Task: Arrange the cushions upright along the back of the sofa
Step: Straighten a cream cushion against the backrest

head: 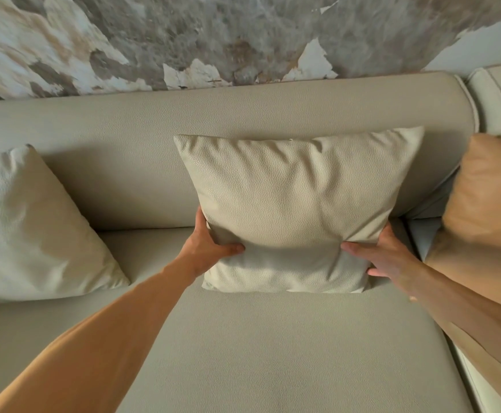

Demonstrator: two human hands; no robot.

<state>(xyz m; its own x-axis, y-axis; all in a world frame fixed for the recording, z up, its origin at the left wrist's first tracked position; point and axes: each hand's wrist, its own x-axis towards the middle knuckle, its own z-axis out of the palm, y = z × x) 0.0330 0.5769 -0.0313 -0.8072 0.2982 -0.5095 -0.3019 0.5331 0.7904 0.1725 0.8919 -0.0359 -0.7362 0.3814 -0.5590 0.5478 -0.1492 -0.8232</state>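
Observation:
A cream leather cushion (294, 201) stands upright in the middle of the sofa, leaning against the backrest (142, 120). My left hand (210, 245) grips its lower left edge and my right hand (383, 254) grips its lower right edge, thumbs pressed into the front. A second cream cushion (25, 231) leans against the backrest at the left. A tan cushion (484, 204) stands at the right, partly cut off by the frame edge.
The beige sofa seat (273, 353) stretches out below the cushions. A marbled grey and white wall (213, 37) rises behind the backrest. Another cream sofa section (499, 96) adjoins at the far right.

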